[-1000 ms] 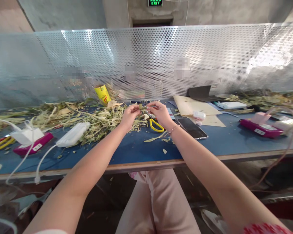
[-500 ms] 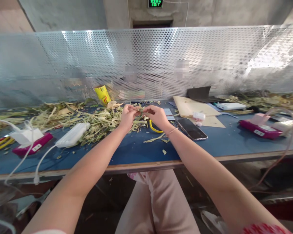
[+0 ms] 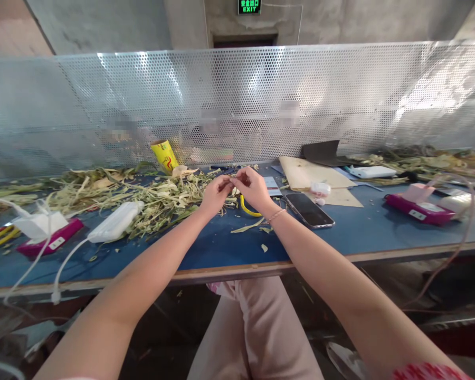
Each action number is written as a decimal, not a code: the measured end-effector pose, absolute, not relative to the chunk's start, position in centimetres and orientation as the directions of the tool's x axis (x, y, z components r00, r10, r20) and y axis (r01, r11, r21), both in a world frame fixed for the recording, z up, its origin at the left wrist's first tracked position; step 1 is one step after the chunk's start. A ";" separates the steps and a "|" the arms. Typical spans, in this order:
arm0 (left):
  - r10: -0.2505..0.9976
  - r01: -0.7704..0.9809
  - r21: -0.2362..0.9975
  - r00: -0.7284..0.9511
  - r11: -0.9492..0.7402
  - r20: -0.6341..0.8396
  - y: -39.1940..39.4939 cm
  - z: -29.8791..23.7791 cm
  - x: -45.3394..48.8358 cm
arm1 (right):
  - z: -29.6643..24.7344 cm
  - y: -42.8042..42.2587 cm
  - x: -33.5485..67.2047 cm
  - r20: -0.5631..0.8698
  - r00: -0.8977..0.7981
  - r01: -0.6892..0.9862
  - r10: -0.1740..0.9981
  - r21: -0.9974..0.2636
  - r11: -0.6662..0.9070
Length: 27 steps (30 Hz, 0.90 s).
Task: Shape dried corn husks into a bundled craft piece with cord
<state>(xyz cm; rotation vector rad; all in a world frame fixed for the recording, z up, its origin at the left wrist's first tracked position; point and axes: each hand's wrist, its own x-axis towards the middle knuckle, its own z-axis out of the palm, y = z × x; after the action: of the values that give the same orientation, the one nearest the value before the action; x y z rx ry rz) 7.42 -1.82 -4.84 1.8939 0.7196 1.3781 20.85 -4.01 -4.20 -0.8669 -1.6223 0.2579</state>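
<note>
My left hand (image 3: 216, 195) and my right hand (image 3: 254, 191) meet fingertip to fingertip just above the blue table. Both are closed in a pinch. Whatever lies between the fingers is hidden or too small to make out. A loose heap of dried greenish plant stems and leaves (image 3: 168, 198) spreads beside and behind my left hand. Below my right hand lies a yellow loop (image 3: 248, 207), partly covered by it. A pale card (image 3: 272, 186) shows just behind my right wrist, and a few leaf scraps (image 3: 247, 227) lie nearer to me.
A perforated metal screen (image 3: 237, 100) closes off the back of the table. A yellow can (image 3: 164, 157) leans there. At left are a white power bank (image 3: 116, 221) and a magenta power strip (image 3: 49, 238). A phone (image 3: 309, 210), earbud case (image 3: 320, 188) and another magenta strip (image 3: 419, 208) lie right.
My fingertips have drawn closer together. The greenish plant bit that showed between them is out of sight now. The view has shifted slightly.
</note>
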 end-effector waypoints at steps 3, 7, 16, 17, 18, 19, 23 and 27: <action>0.764 0.036 0.790 0.284 -0.612 0.579 -1.8 -4.7 7.3 | -4.0 -4.4 20.9 0.783 -0.072 0.433 0.617 -0.533 0.727; 0.763 -0.061 0.817 0.325 -0.573 0.559 -2.1 -4.4 7.5 | -3.9 -4.7 20.9 0.829 -0.144 0.481 0.541 -0.419 0.770; 0.826 -0.276 0.915 0.408 -0.295 0.389 -2.9 -4.1 7.9 | -3.9 -5.2 20.6 0.809 -0.117 0.542 0.577 -0.435 0.719; 0.829 -0.297 0.914 0.409 -0.275 0.382 -3.0 -4.0 7.8 | -3.9 -5.3 20.5 0.806 -0.111 0.524 0.581 -0.450 0.723; 0.831 -0.320 0.912 0.409 -0.256 0.377 -3.0 -4.0 7.7 | -3.8 -5.3 20.5 0.802 -0.100 0.502 0.589 -0.470 0.726; 0.833 -0.343 0.909 0.409 -0.239 0.373 -3.0 -3.9 7.7 | -3.8 -5.2 20.4 0.798 -0.088 0.478 0.596 -0.491 0.728; 0.844 -0.382 0.908 0.418 -0.172 0.336 -3.1 -3.7 7.4 | -4.0 -4.5 20.5 0.793 -0.049 0.443 0.607 -0.527 0.725; 0.879 -0.397 0.910 0.384 -0.120 0.283 -3.2 -3.4 7.2 | -4.0 -4.1 20.7 0.835 -0.092 0.436 0.542 -0.456 0.776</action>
<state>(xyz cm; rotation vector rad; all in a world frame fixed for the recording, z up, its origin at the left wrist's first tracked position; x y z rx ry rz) 7.24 -3.21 -3.41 1.2573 0.5042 1.1688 20.72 -4.12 -4.03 -0.7726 -1.7194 0.1054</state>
